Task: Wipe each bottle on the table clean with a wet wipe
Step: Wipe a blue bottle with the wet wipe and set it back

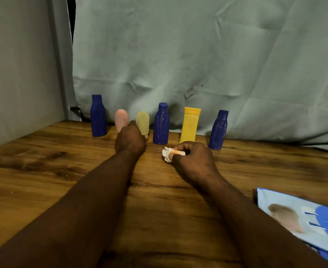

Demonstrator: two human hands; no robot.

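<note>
Left hand (130, 141) grips pale-yellow bottle (142, 121) beside pink bottle (121, 118); right hand (195, 161) pinches wipe (167, 154).

Crumpled wipe (167, 154) in right hand (195, 161)

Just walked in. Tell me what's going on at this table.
A person is cleaning bottles. Their left hand grips the pale yellow bottle, which stands in the row at the back of the wooden table, between a pink bottle and a blue bottle. Their right hand pinches a crumpled white wipe, not touching any bottle. A wipes pack lies at the near right.
</note>
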